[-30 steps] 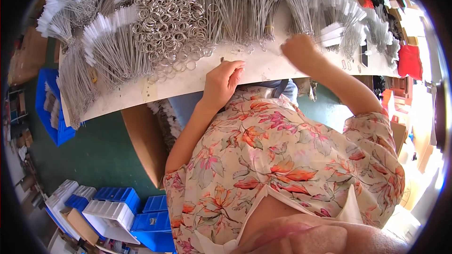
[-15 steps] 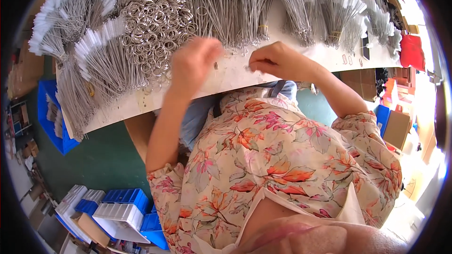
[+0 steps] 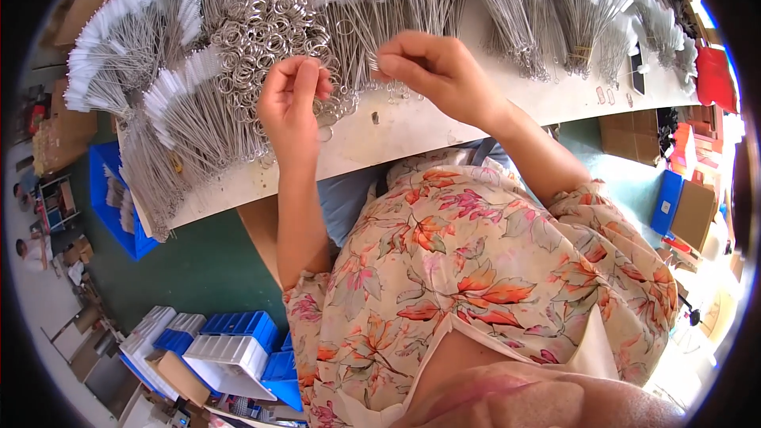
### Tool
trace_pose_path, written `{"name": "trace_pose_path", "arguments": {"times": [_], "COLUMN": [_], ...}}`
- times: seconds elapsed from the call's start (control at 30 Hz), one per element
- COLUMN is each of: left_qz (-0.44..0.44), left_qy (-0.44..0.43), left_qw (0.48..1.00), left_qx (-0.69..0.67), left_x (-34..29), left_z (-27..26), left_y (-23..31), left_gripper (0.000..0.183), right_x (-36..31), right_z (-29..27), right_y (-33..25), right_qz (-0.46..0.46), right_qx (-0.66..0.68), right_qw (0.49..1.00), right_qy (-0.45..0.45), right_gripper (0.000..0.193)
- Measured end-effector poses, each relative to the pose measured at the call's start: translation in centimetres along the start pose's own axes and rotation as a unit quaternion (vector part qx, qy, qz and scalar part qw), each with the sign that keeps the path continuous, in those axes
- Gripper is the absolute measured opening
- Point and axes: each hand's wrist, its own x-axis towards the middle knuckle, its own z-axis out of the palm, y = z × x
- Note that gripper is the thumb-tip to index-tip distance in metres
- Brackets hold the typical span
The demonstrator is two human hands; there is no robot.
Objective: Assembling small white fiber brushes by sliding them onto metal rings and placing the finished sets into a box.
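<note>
Above the near part of the white table (image 3: 230, 192), in front of a pile of silver metal rings (image 3: 269, 36), my left hand (image 3: 292, 103) is closed, thumb against curled fingers. What it pinches, if anything, is too small to name. To its right my right hand (image 3: 444, 75) is also closed in a pinch. Something tiny and shiny shows at its fingertips, but I cannot tell what. Thin wire brushes with white bristles (image 3: 357, 20) lie in rows behind my hands, their looped wire ends toward me. Another bundle of wire brushes (image 3: 186, 111) lies left of the ring pile.
More brush bundles (image 3: 579, 20) run along the table's right side, near a red object (image 3: 716, 79) at the end. A blue crate (image 3: 119, 202) stands beyond the table's left end. Stacked white and blue crates (image 3: 226, 357) are on the green floor, lower left.
My left hand has moved left and slightly down, toward the front of the ring pile. My right hand has moved up and left. The whole view has shifted a little to the right.
</note>
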Motion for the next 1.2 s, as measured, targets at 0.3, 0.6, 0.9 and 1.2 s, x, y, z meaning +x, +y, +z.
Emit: {"name": "trace_pose_path", "arguments": {"times": [0.3,0.6,0.9,1.2], "left_qz": [0.044,0.016,0.278,0.415], "left_qy": [0.009,-0.154,-0.049,0.004], "left_qw": [0.973,0.959,0.935,0.888], "left_qx": [-0.229,-0.237,0.213,0.198], "left_x": [-3.2,-3.7,-5.3,-3.9], "left_z": [1.1,-2.4,-3.1,-2.9], "left_y": [2.5,6.3,8.8,7.3], "left_gripper": [0.012,0.017,0.038,0.045], "right_x": [-0.5,0.2,0.6,-0.9], "right_z": [3.4,1.6,2.4,4.0], "right_y": [-2.0,-2.6,-3.2,-6.2], "right_qz": [-0.214,-0.560,-0.472,-0.006], "right_qx": [0.055,-0.334,-0.158,0.260], "right_qw": [0.975,0.758,0.865,0.958], "right_qy": [-0.033,0.024,-0.056,-0.122], "right_gripper": [0.010,0.017,0.013,0.020]}}
